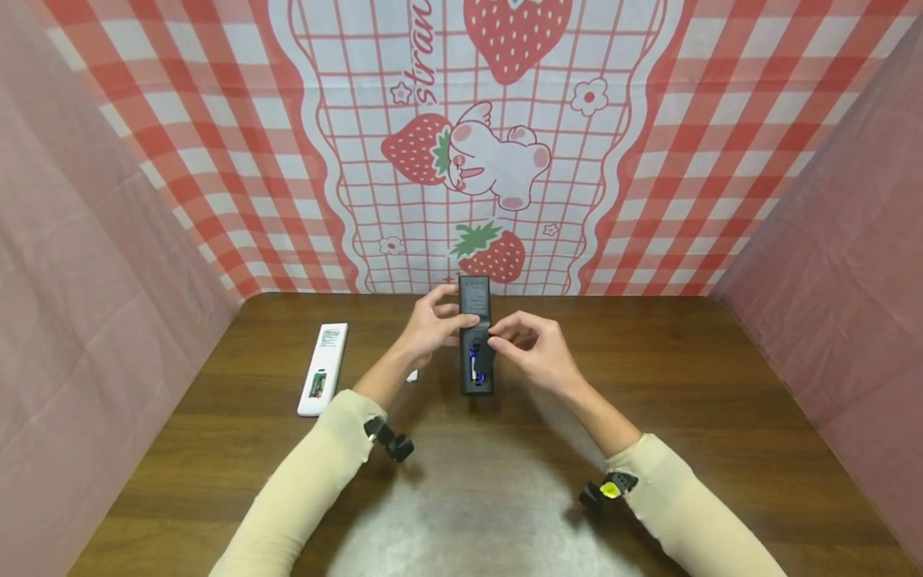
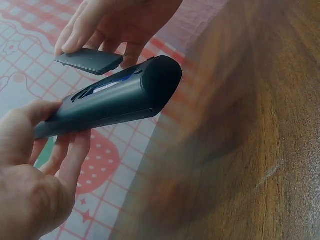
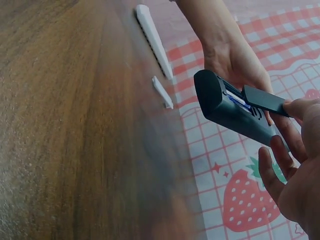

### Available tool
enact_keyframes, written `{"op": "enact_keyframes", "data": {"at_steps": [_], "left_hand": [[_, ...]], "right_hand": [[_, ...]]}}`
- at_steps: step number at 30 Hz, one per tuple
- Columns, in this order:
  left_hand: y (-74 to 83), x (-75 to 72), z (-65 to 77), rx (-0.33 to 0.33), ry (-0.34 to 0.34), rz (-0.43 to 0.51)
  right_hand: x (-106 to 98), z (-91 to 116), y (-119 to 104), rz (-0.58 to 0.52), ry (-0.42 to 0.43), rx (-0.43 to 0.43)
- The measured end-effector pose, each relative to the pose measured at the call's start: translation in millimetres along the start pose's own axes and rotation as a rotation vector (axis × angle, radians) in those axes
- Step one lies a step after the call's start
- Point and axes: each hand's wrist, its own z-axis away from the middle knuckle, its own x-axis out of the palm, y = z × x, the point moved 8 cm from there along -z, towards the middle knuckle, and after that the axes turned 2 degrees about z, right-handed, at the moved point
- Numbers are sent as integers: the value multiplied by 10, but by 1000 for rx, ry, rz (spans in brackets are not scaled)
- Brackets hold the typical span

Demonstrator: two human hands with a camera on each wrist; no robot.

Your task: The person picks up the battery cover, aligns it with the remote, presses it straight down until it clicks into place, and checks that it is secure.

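Most of the wooden table is being looked down on by the head cam, facing forward, patterned cloth up top. Way closer, the black remote is being shot by both wrist cams, opposite sides: left of centre in the left-wrist frame, right in the other. The white remote, upper middle there, is being shared with the head view's left half.

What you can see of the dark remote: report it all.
The dark remote is long, plastic-looking, with faint print on its back. Its battery compartment is open, showing a blue-and-white battery. The left hand grips it above the table, back showing in the head view. The right hand holds the detached cover over the compartment; contact with the body is unclear.
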Motion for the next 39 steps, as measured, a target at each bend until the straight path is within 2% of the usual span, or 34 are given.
{"op": "enact_keyframes", "data": {"at_steps": [20, 39], "left_hand": [[-5, 4, 13, -2, -5, -5], [2, 3, 9, 6, -2, 4]], "right_hand": [[74, 18, 64, 3, -40, 20], [156, 53, 69, -6, -62, 2]]}}
